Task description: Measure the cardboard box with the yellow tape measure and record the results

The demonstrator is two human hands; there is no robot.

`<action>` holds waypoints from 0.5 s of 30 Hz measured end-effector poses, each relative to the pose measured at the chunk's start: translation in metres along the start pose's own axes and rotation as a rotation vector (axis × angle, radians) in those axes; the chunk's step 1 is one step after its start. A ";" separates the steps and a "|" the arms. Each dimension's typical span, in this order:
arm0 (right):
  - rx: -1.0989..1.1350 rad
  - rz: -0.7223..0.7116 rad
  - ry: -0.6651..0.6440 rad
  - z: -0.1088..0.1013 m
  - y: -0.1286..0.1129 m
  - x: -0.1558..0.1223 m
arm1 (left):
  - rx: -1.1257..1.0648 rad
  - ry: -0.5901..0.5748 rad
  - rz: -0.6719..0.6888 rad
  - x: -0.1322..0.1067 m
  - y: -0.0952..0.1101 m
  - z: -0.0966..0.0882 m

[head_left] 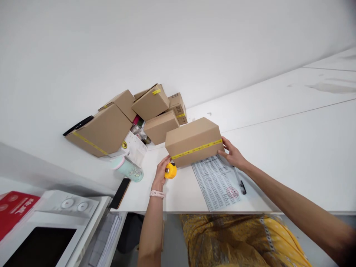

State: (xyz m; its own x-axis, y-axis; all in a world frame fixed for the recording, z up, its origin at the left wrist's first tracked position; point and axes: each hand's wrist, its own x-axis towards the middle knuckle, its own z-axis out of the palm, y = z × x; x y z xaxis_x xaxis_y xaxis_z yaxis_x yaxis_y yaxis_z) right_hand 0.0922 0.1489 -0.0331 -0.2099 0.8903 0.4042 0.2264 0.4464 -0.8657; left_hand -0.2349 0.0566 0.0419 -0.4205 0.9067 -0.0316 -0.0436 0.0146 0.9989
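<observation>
A brown cardboard box [194,140] with a strip of yellow printed tape is held above the white table, tilted slightly. My right hand [233,152] grips its right end, thumb on the near side and fingers at the edge. A yellow tape measure [170,171] sits in my left hand [161,171], whose fingertips also reach the box's lower left corner. Below the box lies a printed sheet [215,185] with columns of figures and a red stamp; the box covers its top edge. Beside the sheet, under my right wrist, is a black pen [243,186].
Several cardboard boxes [151,105] are stacked against the wall at the back left. Nearer stand a mint-green tumbler [128,168], a white printed card [136,148] and a dark phone-like slab [120,193]. A white microwave [52,222] is left of the table.
</observation>
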 end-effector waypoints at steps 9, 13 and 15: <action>-0.748 0.432 -0.107 -0.020 -0.016 -0.070 | 0.079 0.254 0.351 0.038 0.052 0.026; -0.797 0.351 -0.167 -0.015 -0.017 -0.082 | 0.244 0.121 0.382 0.065 0.065 0.082; -0.780 0.332 -0.156 -0.016 -0.015 -0.083 | 0.344 0.053 0.367 0.074 0.065 0.106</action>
State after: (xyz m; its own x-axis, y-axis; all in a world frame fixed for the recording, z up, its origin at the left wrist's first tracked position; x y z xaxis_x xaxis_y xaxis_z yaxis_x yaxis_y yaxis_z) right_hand 0.1214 0.0702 -0.0489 -0.1322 0.9887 0.0712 0.8759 0.1501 -0.4586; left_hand -0.1726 0.1694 0.1076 -0.3978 0.8557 0.3310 0.4133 -0.1549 0.8973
